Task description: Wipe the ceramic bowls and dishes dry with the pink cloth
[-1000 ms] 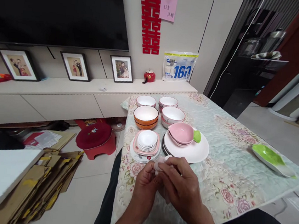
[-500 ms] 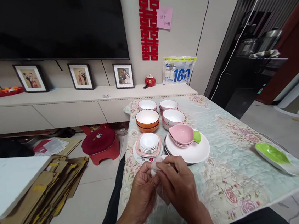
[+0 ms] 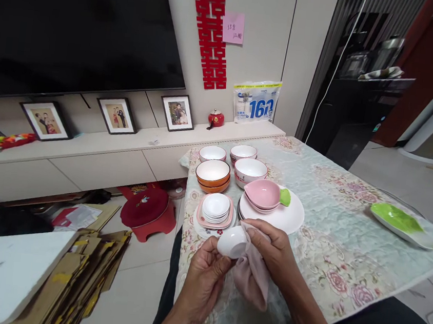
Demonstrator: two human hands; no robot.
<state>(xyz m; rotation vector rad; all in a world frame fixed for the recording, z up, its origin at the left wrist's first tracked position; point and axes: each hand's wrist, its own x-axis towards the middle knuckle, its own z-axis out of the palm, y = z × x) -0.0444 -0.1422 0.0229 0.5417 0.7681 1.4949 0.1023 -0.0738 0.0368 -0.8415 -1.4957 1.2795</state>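
Note:
My left hand [image 3: 208, 270] pinches the rim of a small white bowl [image 3: 230, 242], tilted with its foot ring toward the right. A pale pink cloth [image 3: 251, 283] hangs from my right hand [image 3: 277, 251], closed around it and pressing it against the bowl's right side. Just beyond my hands, small white dishes [image 3: 216, 205] are stacked on pinkish square plates [image 3: 201, 224] over a flower-patterned plate [image 3: 198, 228]. Pink leaf-shaped bowls [image 3: 263, 191] with a green handle rest on a large white plate [image 3: 292, 211] to the right.
Orange bowls [image 3: 213, 171] and white bowls with red rims [image 3: 250, 170] stand farther back on the floral tablecloth [image 3: 334, 215]. A green and white leaf-shaped dish [image 3: 399, 222] lies at right. Flattened cardboard [image 3: 85, 267] and a red stool [image 3: 145, 208] are at left.
The bowl has turned so its outside and foot now show. My right hand has shifted right and up, and more of the cloth hangs down in view.

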